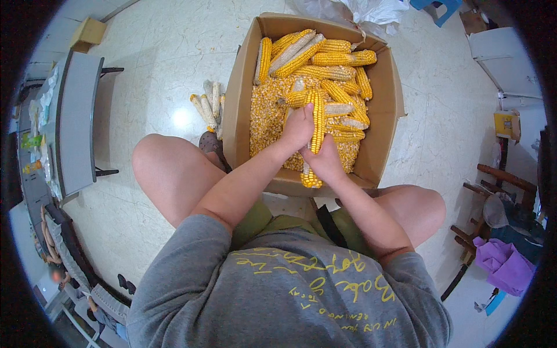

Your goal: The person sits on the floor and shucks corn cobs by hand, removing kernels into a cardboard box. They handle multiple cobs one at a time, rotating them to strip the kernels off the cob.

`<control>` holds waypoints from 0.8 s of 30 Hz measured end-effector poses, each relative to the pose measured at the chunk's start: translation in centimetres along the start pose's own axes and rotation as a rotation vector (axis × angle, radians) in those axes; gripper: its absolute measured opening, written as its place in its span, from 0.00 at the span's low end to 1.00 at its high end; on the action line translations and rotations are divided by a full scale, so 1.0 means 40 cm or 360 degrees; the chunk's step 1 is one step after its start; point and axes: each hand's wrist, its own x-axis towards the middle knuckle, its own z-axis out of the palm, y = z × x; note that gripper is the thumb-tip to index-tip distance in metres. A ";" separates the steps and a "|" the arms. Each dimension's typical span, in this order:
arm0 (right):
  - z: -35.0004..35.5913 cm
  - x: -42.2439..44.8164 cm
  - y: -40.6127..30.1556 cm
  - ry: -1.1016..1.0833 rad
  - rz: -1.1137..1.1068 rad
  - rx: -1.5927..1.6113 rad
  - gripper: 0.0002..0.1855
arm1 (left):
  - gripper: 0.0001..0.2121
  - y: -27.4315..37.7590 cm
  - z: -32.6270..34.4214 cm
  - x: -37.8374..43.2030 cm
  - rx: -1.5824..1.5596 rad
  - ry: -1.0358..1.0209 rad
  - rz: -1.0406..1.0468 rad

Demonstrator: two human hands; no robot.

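Observation:
Over a cardboard box (240, 108), my left hand (299, 126) grips a yellow ear of dried corn (318, 117) near its middle, thumb along its side. My right hand (326, 162) is just below, touching my left. Its fingers close around a partly stripped ear (310, 179), which has kernels at its near end and bare cob above them. My hands cover where the two pieces meet, so I cannot tell whether they are one ear. Loose kernels (266, 117) cover the box's bottom on the left. Whole and partly stripped ears (326, 71) are heaped at the back and right.
Several stripped cobs (208, 106) lie on the floor left of the box, near my shoe (211, 143). Plastic bags (374, 11) and a blue stool (439, 11) are beyond it. A table (78, 122) stands left; wooden furniture (507, 178) stands right. Another person (98, 311) is at lower left.

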 end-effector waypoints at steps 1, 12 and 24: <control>0.001 0.002 0.004 -0.0015 -0.0022 0.0037 0.21 | 0.22 -0.001 -0.001 0.000 0.0028 -0.0004 0.0023; -0.016 -0.010 -0.040 0.0108 -0.0008 0.0199 0.20 | 0.19 -0.101 0.029 0.041 -0.0411 -0.0097 -0.0016; -0.004 0.004 0.015 0.0098 0.0022 0.0403 0.21 | 0.18 -0.049 0.003 0.044 -0.0502 -0.0315 -0.0220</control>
